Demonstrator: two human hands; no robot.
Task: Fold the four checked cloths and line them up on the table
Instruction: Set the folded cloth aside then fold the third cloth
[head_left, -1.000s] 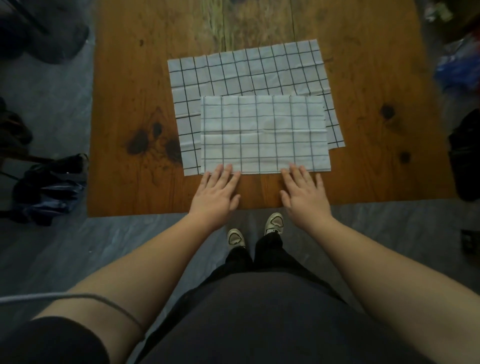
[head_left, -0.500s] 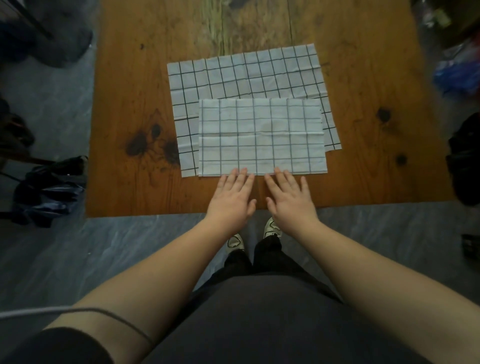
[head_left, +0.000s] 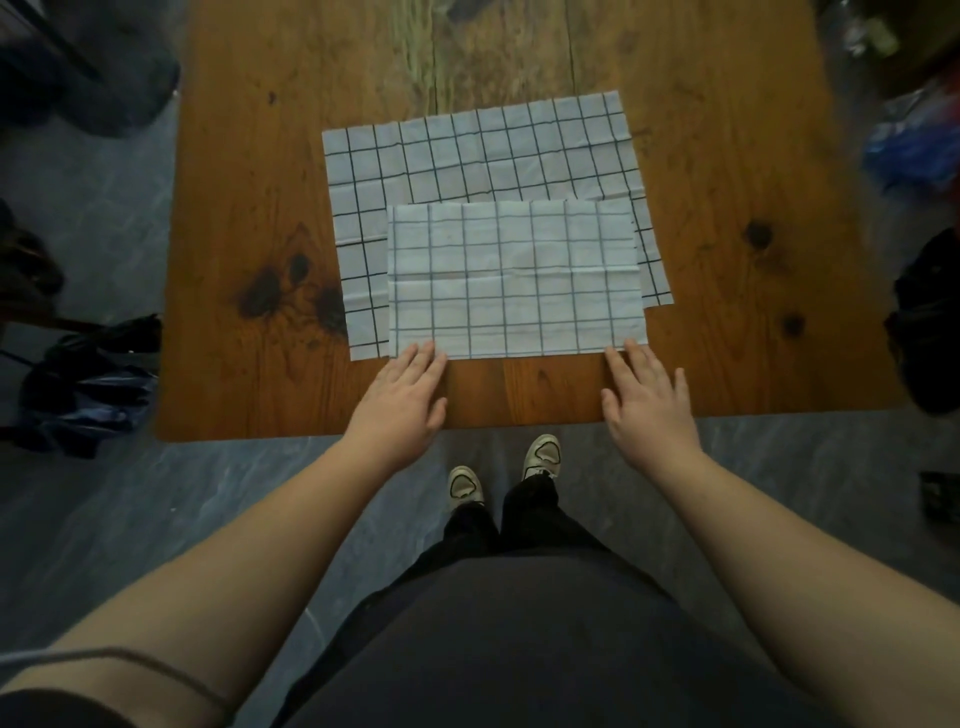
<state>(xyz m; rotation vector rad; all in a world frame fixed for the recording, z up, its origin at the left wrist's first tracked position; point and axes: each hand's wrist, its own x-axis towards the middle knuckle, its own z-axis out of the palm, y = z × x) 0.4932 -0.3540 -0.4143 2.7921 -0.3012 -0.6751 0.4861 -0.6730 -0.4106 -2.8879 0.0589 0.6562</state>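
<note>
One smaller cloth (head_left: 514, 280) — atop larger cloth (head_left: 467, 156)

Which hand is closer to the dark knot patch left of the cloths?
Left. The left hand sits just right of the dark knot patch, towards the table's near edge; the right hand is far across, at the folded cloth's near right corner.

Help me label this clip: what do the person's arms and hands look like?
Both forearms are bare, and the left hand and right hand wear no gloves, rings or watch that I can see. A dark sleeve covers the left upper arm, and a thin grey cable crosses that arm.
</note>
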